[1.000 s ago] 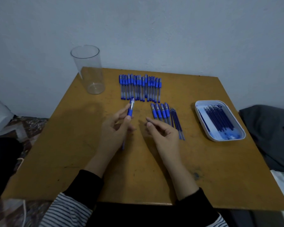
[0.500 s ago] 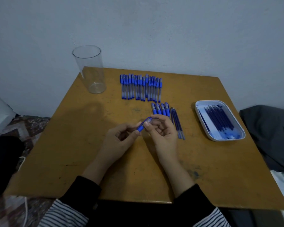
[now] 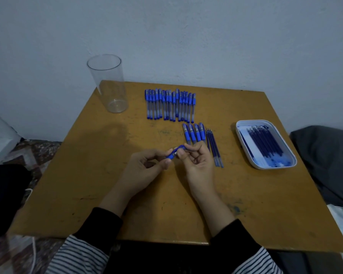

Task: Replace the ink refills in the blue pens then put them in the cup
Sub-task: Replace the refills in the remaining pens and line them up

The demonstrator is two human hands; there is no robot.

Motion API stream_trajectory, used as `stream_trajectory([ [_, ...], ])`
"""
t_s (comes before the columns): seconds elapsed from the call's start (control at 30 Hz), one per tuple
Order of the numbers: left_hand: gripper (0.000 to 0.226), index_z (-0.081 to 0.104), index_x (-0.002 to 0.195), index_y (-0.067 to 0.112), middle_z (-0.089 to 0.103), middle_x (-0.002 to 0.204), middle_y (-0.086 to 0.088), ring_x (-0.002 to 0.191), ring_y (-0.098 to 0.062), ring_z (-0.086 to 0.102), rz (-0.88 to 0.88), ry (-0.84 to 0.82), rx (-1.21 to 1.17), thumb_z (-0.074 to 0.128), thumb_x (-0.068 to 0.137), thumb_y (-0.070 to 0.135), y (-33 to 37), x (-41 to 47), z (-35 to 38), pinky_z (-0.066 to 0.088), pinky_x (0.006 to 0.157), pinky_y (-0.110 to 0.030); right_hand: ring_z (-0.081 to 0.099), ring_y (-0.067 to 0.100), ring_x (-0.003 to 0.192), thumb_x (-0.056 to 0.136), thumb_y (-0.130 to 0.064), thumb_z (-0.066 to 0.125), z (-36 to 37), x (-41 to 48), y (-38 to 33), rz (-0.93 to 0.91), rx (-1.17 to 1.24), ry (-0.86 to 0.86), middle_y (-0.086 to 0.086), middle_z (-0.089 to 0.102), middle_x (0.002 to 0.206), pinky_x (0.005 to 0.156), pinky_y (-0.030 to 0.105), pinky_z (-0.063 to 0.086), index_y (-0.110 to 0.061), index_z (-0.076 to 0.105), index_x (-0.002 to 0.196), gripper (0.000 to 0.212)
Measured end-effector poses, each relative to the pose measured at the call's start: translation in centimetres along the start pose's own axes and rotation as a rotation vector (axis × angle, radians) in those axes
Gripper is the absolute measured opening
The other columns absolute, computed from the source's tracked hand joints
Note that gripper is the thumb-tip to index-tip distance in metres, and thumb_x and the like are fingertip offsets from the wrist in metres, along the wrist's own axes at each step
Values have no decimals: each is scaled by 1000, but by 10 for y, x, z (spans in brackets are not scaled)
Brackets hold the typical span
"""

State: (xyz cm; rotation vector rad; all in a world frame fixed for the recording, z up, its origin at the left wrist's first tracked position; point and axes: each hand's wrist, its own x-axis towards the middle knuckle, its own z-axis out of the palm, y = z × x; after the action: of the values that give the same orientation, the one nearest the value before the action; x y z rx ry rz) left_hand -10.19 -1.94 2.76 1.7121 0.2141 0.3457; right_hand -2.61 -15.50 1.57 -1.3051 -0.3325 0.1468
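Counts by kind
One cup [image 3: 111,89], one tray [image 3: 255,121], four pens [image 3: 194,135] grouped nearer, one held pen [image 3: 176,151]; far row [image 3: 169,104] too packed to count.

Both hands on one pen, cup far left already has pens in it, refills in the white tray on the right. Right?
No. The cup is empty, per the head view. The rest stands: left hand and right hand hold one pen, and refills lie in the white tray on the right.
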Motion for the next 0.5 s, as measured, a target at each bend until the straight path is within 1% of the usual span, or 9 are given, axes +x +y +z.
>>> stream_trajectory([
  [0.07, 26, 74, 110, 14, 69, 75, 4, 56, 4, 56, 0, -17, 16, 71, 87, 1, 3, 0, 0, 39, 54, -7, 68, 18, 88, 89, 9, 62, -1, 0, 1, -4, -15, -8, 26, 65, 96, 79, 23, 55, 0, 52, 90, 14],
  [0.13, 29, 70, 116, 6, 68, 77, -1, 54, 5, 57, 6, -29, 31, 68, 89, -5, 6, -1, 0, 39, 53, -6, 68, 20, 90, 89, 9, 61, -1, 0, 2, -3, -19, -16, 29, 65, 99, 81, 25, 56, 2, 52, 92, 12],
  [0.17, 30, 70, 116, 5, 67, 77, -2, 54, 5, 57, 10, -32, 35, 67, 89, -6, 7, -2, -1, 39, 53, -6, 68, 19, 90, 89, 10, 61, -1, 0, 2, -1, -12, -19, 28, 65, 98, 81, 25, 56, 2, 51, 92, 13],
  [0.27, 31, 69, 115, 13, 69, 78, 0, 55, 5, 59, 13, -41, 55, 67, 89, -5, 9, -2, -2, 41, 53, -6, 68, 17, 89, 89, 11, 60, 0, 0, 2, -2, -10, -20, 22, 66, 96, 81, 24, 55, -3, 51, 89, 16],
  [0.33, 31, 69, 116, 16, 69, 76, 4, 55, 5, 57, 13, -58, 77, 66, 91, -3, 6, -2, -4, 40, 53, -7, 69, 17, 90, 89, 11, 59, 0, 0, 1, -4, 7, -16, 19, 67, 95, 82, 25, 55, -6, 52, 89, 19],
  [0.43, 33, 67, 125, 11, 67, 70, 14, 53, 6, 52, 21, -117, 123, 62, 95, 0, 2, -1, -4, 38, 55, -6, 70, 16, 94, 90, 14, 55, -1, 1, -3, 17, 106, 5, 12, 70, 95, 85, 25, 55, -2, 52, 93, 16],
  [0.5, 33, 66, 128, 9, 68, 71, 19, 53, 6, 52, 14, -112, 108, 61, 96, 1, 0, -1, -5, 38, 56, -5, 70, 15, 94, 90, 14, 55, -1, 1, -4, 26, 138, 12, 10, 71, 94, 85, 25, 55, 0, 52, 96, 15],
])
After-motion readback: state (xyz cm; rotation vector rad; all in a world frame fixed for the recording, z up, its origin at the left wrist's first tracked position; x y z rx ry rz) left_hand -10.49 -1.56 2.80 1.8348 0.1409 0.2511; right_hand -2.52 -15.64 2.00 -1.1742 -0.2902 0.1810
